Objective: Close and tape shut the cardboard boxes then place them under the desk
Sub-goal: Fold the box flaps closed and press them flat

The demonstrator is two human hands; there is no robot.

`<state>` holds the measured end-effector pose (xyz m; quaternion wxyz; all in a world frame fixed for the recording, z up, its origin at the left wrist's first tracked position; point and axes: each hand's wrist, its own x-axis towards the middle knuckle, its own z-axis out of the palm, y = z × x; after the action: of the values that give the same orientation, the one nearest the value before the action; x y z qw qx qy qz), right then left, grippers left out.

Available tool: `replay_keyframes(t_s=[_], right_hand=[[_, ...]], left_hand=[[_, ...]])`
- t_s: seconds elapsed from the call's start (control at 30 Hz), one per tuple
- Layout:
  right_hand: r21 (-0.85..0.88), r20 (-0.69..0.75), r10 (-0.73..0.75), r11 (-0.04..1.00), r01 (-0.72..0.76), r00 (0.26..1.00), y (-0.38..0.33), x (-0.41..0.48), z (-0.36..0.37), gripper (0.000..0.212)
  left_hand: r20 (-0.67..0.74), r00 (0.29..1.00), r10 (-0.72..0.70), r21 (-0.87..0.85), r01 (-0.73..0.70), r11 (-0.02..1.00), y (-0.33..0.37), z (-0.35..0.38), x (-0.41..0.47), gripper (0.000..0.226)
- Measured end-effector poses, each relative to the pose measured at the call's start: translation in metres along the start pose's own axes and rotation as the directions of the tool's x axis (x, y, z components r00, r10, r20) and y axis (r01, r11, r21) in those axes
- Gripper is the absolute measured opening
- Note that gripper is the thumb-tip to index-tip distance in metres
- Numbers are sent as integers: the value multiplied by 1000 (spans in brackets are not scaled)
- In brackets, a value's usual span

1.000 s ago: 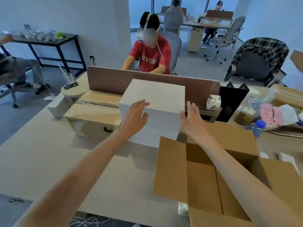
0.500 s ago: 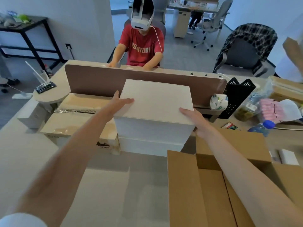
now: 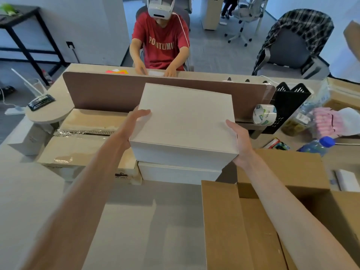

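Both hands, left hand (image 3: 134, 121) and right hand (image 3: 238, 141), hold the top white box (image 3: 185, 121) by its sides. It probably goes into the open brown box (image 3: 253, 221) next, before taping.

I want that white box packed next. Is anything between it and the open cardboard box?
Nothing visible. The white box, gripped by the left hand and right hand, sits on another white box; the open cardboard box lies unobstructed nearby.

Open office: partitioned desk (image 3: 136, 221), swivel chairs (image 3: 292, 49).
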<state>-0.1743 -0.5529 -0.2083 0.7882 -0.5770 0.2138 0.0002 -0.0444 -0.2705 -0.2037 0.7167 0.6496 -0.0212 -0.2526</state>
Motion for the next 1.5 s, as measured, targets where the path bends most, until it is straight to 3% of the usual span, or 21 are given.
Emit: replay_keyframes(t_s=[0.2, 0.33, 0.43, 0.73, 0.87, 1.1, 1.2, 1.3, 1.4, 1.5], right_hand=[[83, -28, -71, 994, 73, 997, -10, -14, 3, 53], [143, 29, -105, 985, 100, 994, -27, -33, 16, 47], [141, 51, -164, 978, 155, 985, -39, -45, 23, 54], [121, 172, -299, 952, 281, 939, -77, -114, 4, 33], [98, 198, -338, 941, 325, 920, -81, -154, -25, 40], [46, 205, -321, 947, 318, 925, -76, -222, -116, 54], [51, 201, -296, 955, 291, 934, -72, -249, -161, 49], [21, 129, -257, 966, 257, 958, -64, -269, -204, 65], [53, 82, -203, 979, 199, 976, -57, -285, -244, 47], [51, 52, -172, 984, 170, 984, -52, -299, -273, 25]], left_hand=[[-12, 985, 170, 104, -168, 980, 46, 14, -30, 42], [-31, 963, 266, 170, -257, 951, 82, 23, -68, 38], [-45, 940, 339, 206, -323, 924, 98, 29, -96, 35], [-131, 896, 425, 174, -401, 899, 89, 54, -176, 48], [-112, 869, 482, 189, -457, 869, 82, 92, -215, 44], [-125, 867, 483, 126, -469, 874, 44, 184, -275, 59], [-111, 872, 477, 106, -467, 878, 20, 228, -290, 53], [-94, 893, 440, 85, -433, 897, -4, 269, -298, 46], [-70, 924, 377, 85, -371, 925, -28, 303, -300, 42], [-36, 946, 323, 87, -319, 944, -51, 327, -295, 57]])
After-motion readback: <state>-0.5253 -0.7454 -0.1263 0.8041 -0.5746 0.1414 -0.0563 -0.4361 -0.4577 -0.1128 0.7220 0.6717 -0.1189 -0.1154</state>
